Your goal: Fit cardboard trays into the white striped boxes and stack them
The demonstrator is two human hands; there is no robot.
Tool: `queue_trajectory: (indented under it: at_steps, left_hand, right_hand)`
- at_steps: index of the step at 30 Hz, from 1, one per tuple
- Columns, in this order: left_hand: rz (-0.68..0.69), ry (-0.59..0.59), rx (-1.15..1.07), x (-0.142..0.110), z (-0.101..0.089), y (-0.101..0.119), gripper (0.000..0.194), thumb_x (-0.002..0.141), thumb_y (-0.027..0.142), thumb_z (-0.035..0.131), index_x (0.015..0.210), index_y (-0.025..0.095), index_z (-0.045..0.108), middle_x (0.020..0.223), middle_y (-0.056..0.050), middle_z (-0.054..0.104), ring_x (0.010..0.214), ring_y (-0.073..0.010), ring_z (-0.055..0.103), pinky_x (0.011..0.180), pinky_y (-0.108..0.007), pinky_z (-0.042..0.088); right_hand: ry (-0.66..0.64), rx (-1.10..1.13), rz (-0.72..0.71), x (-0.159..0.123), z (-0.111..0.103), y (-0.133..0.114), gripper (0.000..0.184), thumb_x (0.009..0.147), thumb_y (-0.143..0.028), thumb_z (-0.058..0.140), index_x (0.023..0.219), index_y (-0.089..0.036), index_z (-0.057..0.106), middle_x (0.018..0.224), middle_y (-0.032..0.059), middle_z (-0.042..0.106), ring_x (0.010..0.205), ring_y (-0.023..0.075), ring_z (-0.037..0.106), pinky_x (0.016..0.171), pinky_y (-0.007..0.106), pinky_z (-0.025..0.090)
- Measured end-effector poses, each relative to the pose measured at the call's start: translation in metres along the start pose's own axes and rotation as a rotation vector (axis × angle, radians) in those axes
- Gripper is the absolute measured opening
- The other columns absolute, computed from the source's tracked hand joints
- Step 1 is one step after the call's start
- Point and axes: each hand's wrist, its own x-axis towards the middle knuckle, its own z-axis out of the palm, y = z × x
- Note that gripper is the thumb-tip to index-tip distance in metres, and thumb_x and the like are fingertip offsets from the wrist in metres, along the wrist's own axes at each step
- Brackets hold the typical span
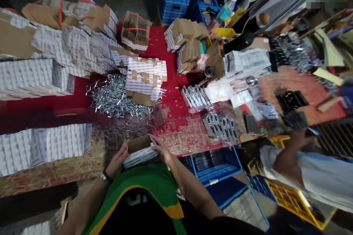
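Note:
Both my hands hold a small stack of flat white printed cartons with brown cardboard inner faces point(139, 151), close to my chest at the table's near edge. My left hand point(117, 161) grips the stack's left end, fingers curled round it. My right hand point(162, 149) is closed on the stack's right end. Just beyond the stack lies a heap of shiny metal clips point(114, 97) on the red table point(162, 47). A pile of flattened white cartons point(145, 77) rests beside the heap.
Bundles of flat cartons point(66, 44) cover the table's left and far side. Packets of dark items point(220, 126) lie to the right. Blue crates point(215, 163) stand below the table edge. Another person's arm point(292, 154) reaches in at the right, above a yellow crate point(295, 200).

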Motion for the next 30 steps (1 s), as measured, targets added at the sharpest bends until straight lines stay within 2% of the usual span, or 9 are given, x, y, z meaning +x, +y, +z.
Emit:
queue_trajectory:
  at_steps: [3, 6, 9, 12, 16, 19, 21, 26, 30]
  left_hand:
    - [-0.096, 0.045, -0.055, -0.031, -0.003, -0.013, 0.073, 0.085, 0.069, 0.063, 0.142, 0.024, 0.07, 0.162, -0.013, 0.055, 0.156, -0.0354, 0.045, 0.13, -0.052, 0.038]
    - [-0.032, 0.072, -0.01, -0.052, -0.011, -0.019, 0.068, 0.076, 0.08, 0.07, 0.112, 0.024, 0.084, 0.154, -0.014, 0.059, 0.149, -0.0403, 0.05, 0.131, -0.058, 0.033]
    - [0.084, -0.184, -0.039, -0.059, -0.027, -0.009, 0.067, 0.084, 0.082, 0.061, 0.103, 0.023, 0.088, 0.168, -0.014, 0.046, 0.152, -0.0414, 0.047, 0.127, -0.056, 0.039]
    - [0.021, -0.323, 0.104, -0.046, -0.04, 0.012, 0.072, 0.08, 0.078, 0.069, 0.125, 0.024, 0.082, 0.167, -0.015, 0.049, 0.148, -0.0401, 0.054, 0.12, -0.053, 0.048]
    - [-0.129, -0.4, 0.374, -0.016, -0.037, 0.034, 0.061, 0.076, 0.068, 0.071, 0.111, 0.019, 0.084, 0.11, -0.013, 0.082, 0.104, -0.0347, 0.075, 0.097, -0.045, 0.058]
    - [-0.152, -0.166, 0.395, 0.006, -0.02, 0.04, 0.053, 0.082, 0.064, 0.063, 0.101, 0.019, 0.083, 0.096, -0.01, 0.082, 0.091, -0.0296, 0.074, 0.085, -0.037, 0.056]
    - [-0.145, 0.015, 0.328, 0.025, -0.004, 0.04, 0.059, 0.088, 0.066, 0.053, 0.104, 0.017, 0.081, 0.094, -0.01, 0.081, 0.089, -0.0279, 0.073, 0.08, -0.034, 0.056]
    - [0.025, 0.176, 0.537, 0.099, 0.029, 0.033, 0.047, 0.095, 0.05, 0.046, 0.1, 0.013, 0.075, 0.1, -0.019, 0.075, 0.102, -0.0328, 0.068, 0.093, -0.045, 0.056]
    - [-0.065, 0.327, 0.798, 0.152, 0.029, 0.014, 0.03, 0.085, 0.039, 0.055, 0.081, 0.013, 0.069, 0.089, -0.017, 0.063, 0.097, -0.0363, 0.063, 0.088, -0.058, 0.057]
  right_hand:
    - [-0.123, 0.093, 0.169, -0.013, -0.002, 0.008, 0.055, 0.072, -0.044, 0.079, 0.124, -0.024, 0.077, 0.113, 0.0081, 0.08, 0.103, 0.028, 0.074, 0.094, 0.043, 0.057]
    - [-0.122, 0.079, 0.157, -0.019, 0.002, 0.015, 0.036, 0.063, -0.037, 0.081, 0.094, -0.019, 0.084, 0.103, 0.0083, 0.081, 0.103, 0.0277, 0.073, 0.098, 0.041, 0.054]
    - [-0.243, 0.003, 0.184, -0.021, 0.003, 0.011, 0.036, 0.067, -0.041, 0.082, 0.094, -0.017, 0.085, 0.114, 0.0104, 0.081, 0.114, 0.0291, 0.071, 0.105, 0.04, 0.051]
    - [-0.323, -0.338, 0.211, -0.019, 0.005, 0.002, 0.06, 0.055, -0.034, 0.095, 0.113, -0.021, 0.083, 0.118, 0.0073, 0.08, 0.113, 0.0301, 0.071, 0.104, 0.04, 0.052]
    - [-0.133, -0.633, 0.115, -0.007, 0.018, -0.001, 0.048, 0.057, -0.025, 0.095, 0.103, -0.021, 0.083, 0.104, 0.0066, 0.08, 0.106, 0.0315, 0.073, 0.104, 0.045, 0.054]
    - [0.218, -0.364, -0.035, 0.008, 0.027, 0.0, 0.049, 0.078, -0.043, 0.085, 0.122, -0.022, 0.076, 0.115, 0.008, 0.078, 0.113, 0.0288, 0.072, 0.104, 0.045, 0.056]
    - [0.256, -0.227, -0.108, 0.022, 0.029, -0.003, 0.05, 0.096, -0.054, 0.066, 0.133, -0.021, 0.069, 0.117, 0.0084, 0.078, 0.11, 0.026, 0.073, 0.096, 0.042, 0.06]
    - [0.166, -0.852, -0.172, 0.059, 0.012, -0.007, 0.031, 0.097, -0.042, 0.067, 0.114, -0.018, 0.076, 0.119, 0.0101, 0.076, 0.105, 0.0275, 0.072, 0.091, 0.039, 0.06]
    - [0.133, -1.202, -0.152, 0.062, -0.019, 0.001, 0.02, 0.091, -0.038, 0.076, 0.103, -0.021, 0.079, 0.124, 0.0107, 0.075, 0.117, 0.0303, 0.067, 0.102, 0.043, 0.055]
